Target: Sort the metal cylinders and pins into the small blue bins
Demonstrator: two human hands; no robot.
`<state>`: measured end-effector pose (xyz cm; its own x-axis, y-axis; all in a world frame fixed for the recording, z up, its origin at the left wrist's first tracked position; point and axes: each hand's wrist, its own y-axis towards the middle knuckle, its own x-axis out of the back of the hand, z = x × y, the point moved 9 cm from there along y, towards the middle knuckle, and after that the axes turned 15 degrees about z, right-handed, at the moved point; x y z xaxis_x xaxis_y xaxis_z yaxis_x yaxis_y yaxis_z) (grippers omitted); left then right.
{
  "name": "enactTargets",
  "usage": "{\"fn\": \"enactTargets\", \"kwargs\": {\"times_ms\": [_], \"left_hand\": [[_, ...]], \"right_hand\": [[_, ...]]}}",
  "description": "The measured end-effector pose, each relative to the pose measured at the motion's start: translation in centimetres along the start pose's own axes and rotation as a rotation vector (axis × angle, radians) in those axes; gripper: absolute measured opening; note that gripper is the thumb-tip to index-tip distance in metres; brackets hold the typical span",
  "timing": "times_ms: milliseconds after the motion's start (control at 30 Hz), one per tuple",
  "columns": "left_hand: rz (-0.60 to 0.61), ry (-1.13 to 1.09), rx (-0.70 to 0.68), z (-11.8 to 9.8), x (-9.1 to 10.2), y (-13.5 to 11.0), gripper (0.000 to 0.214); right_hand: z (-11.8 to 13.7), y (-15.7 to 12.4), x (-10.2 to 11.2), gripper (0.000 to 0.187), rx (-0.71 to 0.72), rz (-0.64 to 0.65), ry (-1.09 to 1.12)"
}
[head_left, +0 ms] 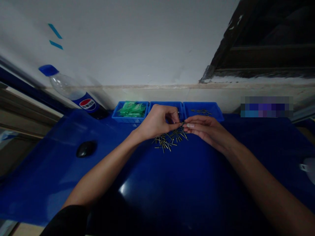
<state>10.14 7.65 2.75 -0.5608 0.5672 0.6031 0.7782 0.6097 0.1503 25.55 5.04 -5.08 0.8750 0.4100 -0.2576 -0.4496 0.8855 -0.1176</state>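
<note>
My left hand (158, 122) and my right hand (205, 128) meet fingertip to fingertip above a loose pile of thin metal pins (169, 140) on the blue table top (172, 183). Both hands are pinched closed on a small dark pin-like piece (182, 123) held between them. The pile lies just below and between the hands, its pins pointing in many directions. Behind the hands stand three blue trays: the left tray (130, 113) holds green packets, the middle tray (167, 105) is mostly hidden by my left hand, and the right tray (203, 111) holds a few pins.
A Pepsi bottle (73, 93) with a blue cap leans at the back left. A black rounded object (86, 149) lies on the table's left side. A white wall and ledge run behind the trays. A pale object (308, 168) shows at the right edge.
</note>
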Motion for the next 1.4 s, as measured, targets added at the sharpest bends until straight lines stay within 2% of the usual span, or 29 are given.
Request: {"fn": "enactTargets", "kwargs": {"times_ms": [300, 533, 800, 867, 1033, 1133, 1267, 1333, 1400], "left_hand": [[0.086, 0.047, -0.019, 0.1, -1.0, 0.3, 0.005], [0.155, 0.061, 0.027, -0.1, -0.8, 0.1, 0.011], [0.218, 0.14, 0.033, 0.0, -1.6, 0.3, 0.024], [0.222, 0.232, 0.07, 0.7, -1.5, 0.2, 0.023], [0.237, 0.491, 0.174, 2.5, -0.9, -0.1, 0.02], [0.243, 0.526, 0.172, 2.6, -1.0, -0.1, 0.02], [0.272, 0.537, 0.186, 2.6, -1.3, 0.1, 0.019], [0.275, 0.516, 0.173, 2.2, -1.1, 0.2, 0.018], [0.26, 0.479, 0.155, 1.2, -0.1, 0.0, 0.017]], "right_hand": [[0.3, -0.1, 0.9, 0.017, 0.044, -0.04, -0.169], [1.5, -0.3, 0.7, 0.012, 0.06, -0.087, -0.268], [1.4, -0.2, 0.4, 0.014, 0.09, -0.033, -0.187], [2.1, -0.4, 0.9, 0.014, 0.119, -0.09, -0.229], [4.2, -1.9, 3.9, 0.014, 0.186, -0.376, -0.373], [4.5, -2.3, 5.0, 0.017, 0.173, -0.436, -0.383], [5.2, -2.9, 5.3, 0.013, 0.171, -0.479, -0.33], [6.6, -3.7, 5.5, 0.009, 0.225, -0.535, -0.317], [8.6, -5.0, 6.0, 0.005, 0.311, -0.613, -0.304]]}}
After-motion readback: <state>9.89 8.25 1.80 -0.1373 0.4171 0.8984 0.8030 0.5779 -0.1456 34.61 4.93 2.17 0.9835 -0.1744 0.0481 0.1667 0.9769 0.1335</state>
